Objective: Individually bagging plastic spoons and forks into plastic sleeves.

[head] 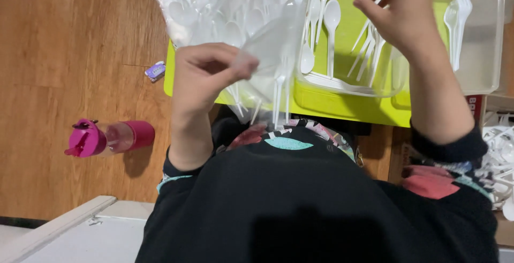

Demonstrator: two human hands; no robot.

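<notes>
My left hand is pinching the edge of a big clear plastic bag full of white plastic spoons. There are too many spoons in the bag to count. The bag hangs over the left edge of the bright yellow-green counter.

My right hand is up over a clear plastic tub that sits on the counter. Its fingers are bent around a small bunch of white plastic forks, about four or five, with their ends pointing down into the tub. I cannot count them for sure.

In the tub I see three loose white plastic spoons lying side by side near the bag. A small stack of white forks stands by the tub's right wall.

On the wooden floor is one pink water bottle lying on its side, well apart from the counter. One small purple thing lies just beside the counter's left edge. A heap of white plastic cutlery sits at the far right.
</notes>
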